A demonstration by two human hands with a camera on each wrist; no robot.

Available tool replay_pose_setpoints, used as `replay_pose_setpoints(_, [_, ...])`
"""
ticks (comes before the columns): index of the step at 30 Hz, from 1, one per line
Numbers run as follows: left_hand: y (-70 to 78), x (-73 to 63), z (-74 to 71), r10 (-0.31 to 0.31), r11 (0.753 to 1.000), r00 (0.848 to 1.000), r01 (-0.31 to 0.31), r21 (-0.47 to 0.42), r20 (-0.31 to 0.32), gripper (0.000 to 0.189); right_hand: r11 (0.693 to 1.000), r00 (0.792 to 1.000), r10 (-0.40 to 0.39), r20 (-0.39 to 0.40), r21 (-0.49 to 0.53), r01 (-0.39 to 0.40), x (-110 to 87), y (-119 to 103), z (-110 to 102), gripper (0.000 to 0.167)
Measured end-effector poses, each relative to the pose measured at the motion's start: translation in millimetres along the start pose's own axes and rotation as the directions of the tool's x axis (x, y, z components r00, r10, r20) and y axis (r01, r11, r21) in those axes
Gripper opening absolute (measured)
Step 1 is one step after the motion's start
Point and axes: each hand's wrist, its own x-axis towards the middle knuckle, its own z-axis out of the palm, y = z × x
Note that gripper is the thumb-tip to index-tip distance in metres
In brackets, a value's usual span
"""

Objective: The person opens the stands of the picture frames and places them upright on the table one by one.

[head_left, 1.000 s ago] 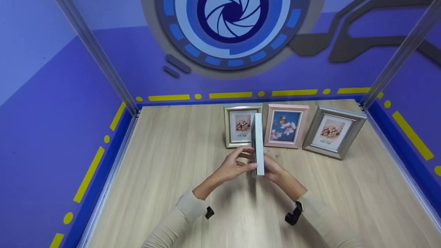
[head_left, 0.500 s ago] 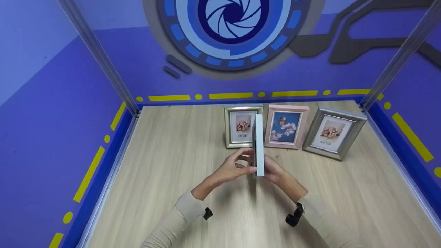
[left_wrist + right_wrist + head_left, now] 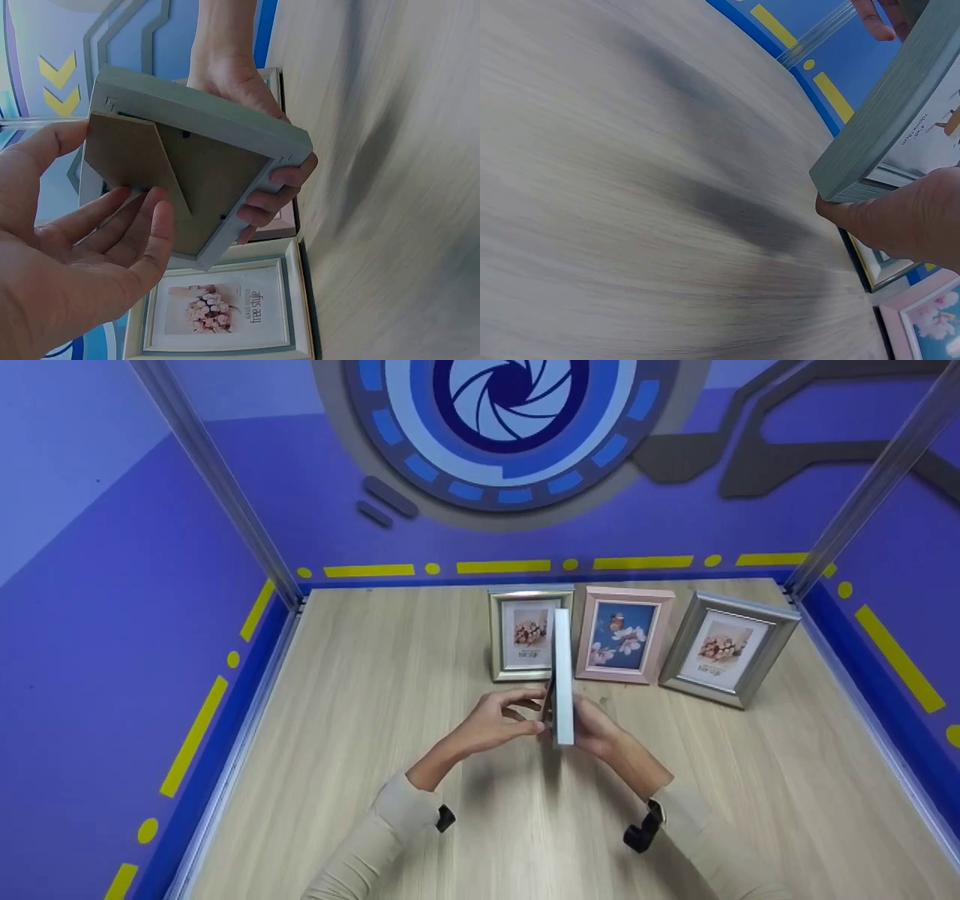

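A pale grey-green picture frame [image 3: 564, 675] is held up on edge above the table, its narrow side toward the head camera. My right hand [image 3: 596, 727] grips its lower end. The thumb [image 3: 907, 217] lies on the front side, and the fingers [image 3: 274, 199] curl onto the back. Behind the frame, its brown backboard stand [image 3: 131, 150] is swung partly out. My left hand [image 3: 499, 721] pinches that stand by its edges, thumb at one edge and fingertips at the opposite one. In the right wrist view, part of the frame's white picture insert [image 3: 930, 135] shows.
Three picture frames stand at the back of the wooden table [image 3: 360, 697]: a gold one [image 3: 496, 637] partly hidden by the held frame, a pink one [image 3: 661, 634] and a silver-grey one [image 3: 769, 652] turned slightly. Blue panels [image 3: 420, 540] wall the table.
My left hand has shifted a little left, away from the frame's back, and the stand has swung outward with it. My right hand and the frame have hardly moved.
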Motion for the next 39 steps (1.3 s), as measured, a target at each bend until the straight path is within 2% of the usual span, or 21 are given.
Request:
replay_pose_setpoints(6, [-1.2,-1.4,-4.2,-0.005,0.999,1.0,0.006,0.039,-0.025,0.05,1.0,0.999,0.002,-0.032,-0.021,-0.002,-2.6,1,-2,0.035])
replay_pose_setpoints(10, [-3.8,-2.0,-8.9,0.021,0.996,0.999,-0.017,0.092,-0.043,0.048,0.999,0.999,0.011,-0.049,-0.031,-0.013,-5.0,1,-5,0.037])
replay_pose_setpoints(16, [-8.2,-2.8,-17.3,0.062,0.991,0.995,-0.051,0.121,-0.083,0.045,0.999,1.0,0.03,0.003,0.01,-0.03,-6.6,0,-8,0.038])
replay_pose_setpoints(22, [-10.2,-1.7,-17.5,0.066,0.992,0.995,-0.058,0.112,-0.074,0.045,0.999,0.999,0.037,0.021,0.024,-0.038,-7.8,0,-8,0.041])
replay_pose_setpoints(25, [-11.2,-1.7,-16.4,0.083,0.992,0.994,-0.076,0.104,-0.065,0.048,0.999,0.999,0.033,-0.017,0.007,-0.033,-7.2,1,-7,0.039])
replay_pose_setpoints(30, [-11.1,-1.4,-14.6,0.134,0.985,0.989,-0.125,0.116,-0.07,0.051,0.999,0.996,-0.001,-0.09,-0.054,-0.004,-2.3,2,-5,0.024])
replay_pose_setpoints(34, [-8.7,-2.4,-10.7,0.146,0.976,0.983,-0.124,0.181,-0.113,0.039,0.993,0.993,-0.015,-0.114,-0.117,0.001,0.4,2,-5,0.032])
replay_pose_setpoints(37, [-8.1,-4.6,-7.3,0.148,0.967,0.974,-0.106,0.229,-0.172,0.035,0.99,0.992,-0.029,-0.12,-0.142,0.012,1.5,3,-5,0.043])
replay_pose_setpoints(39, [-9.0,-6.3,-5.9,0.143,0.969,0.966,-0.092,0.231,-0.214,0.033,0.989,0.99,-0.036,-0.136,-0.144,0.017,2.1,3,-4,0.046])
